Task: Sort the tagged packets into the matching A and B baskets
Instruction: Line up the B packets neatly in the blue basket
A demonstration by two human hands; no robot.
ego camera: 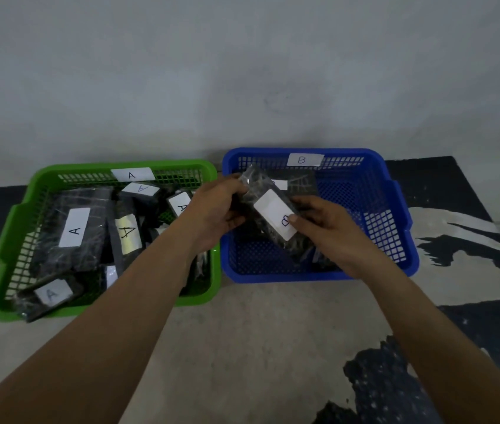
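A dark plastic packet with a white tag marked B is held over the blue basket, which carries a B label on its back rim. My left hand grips the packet's left end, and my right hand pinches its lower right side, thumb on the tag. Another dark packet lies in the blue basket behind it. The green basket, labelled A, sits to the left and holds several dark packets tagged A.
Both baskets stand side by side against a grey wall, on a pale floor with a black-and-white patterned mat under and to the right of them. My forearms cross the bare floor in front.
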